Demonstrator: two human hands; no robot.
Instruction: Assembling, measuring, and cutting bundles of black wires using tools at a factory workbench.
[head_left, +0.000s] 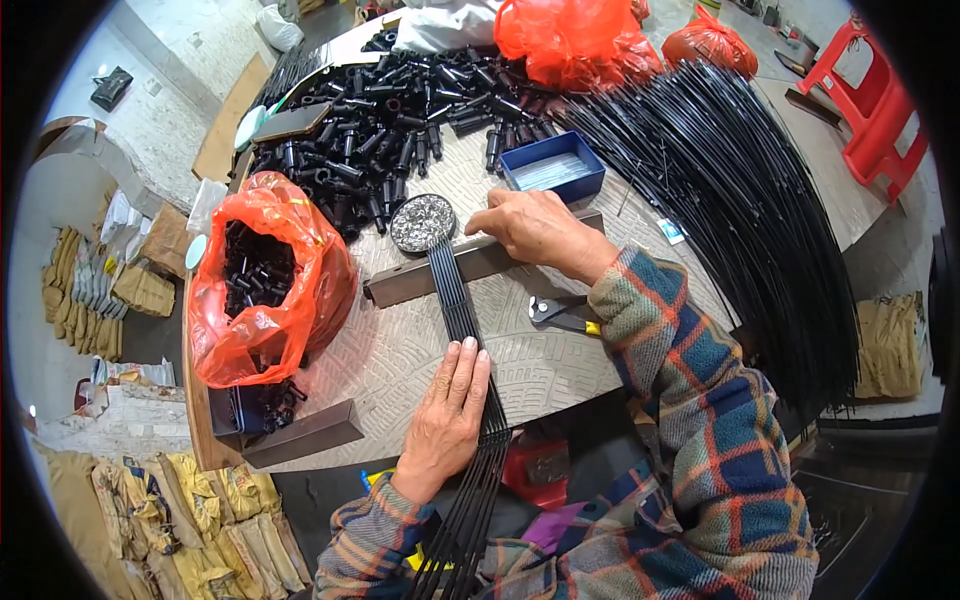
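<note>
My left hand (447,415) lies flat, fingers stretched out together, on a row of thin black cables (453,290). The cables run side by side from my lap over a dark metal bar (405,283), their far ends at a round tin (423,224) full of small shiny metal pieces. My right hand (535,228) is over the right part of the bar, just right of the tin. Its thumb and fingers are curled into a pinch; whatever may be between the tips is too small to see. Pliers (560,314) with black-and-yellow handles lie below my right wrist.
A blue box (553,168) with thin clear strips stands behind my right hand. Black tubular parts (350,130) are heaped at the back. An open red bag (270,290) of black parts is at left. A long black cable bundle (745,200) hangs over the right edge. Another metal bar (305,435) lies front left.
</note>
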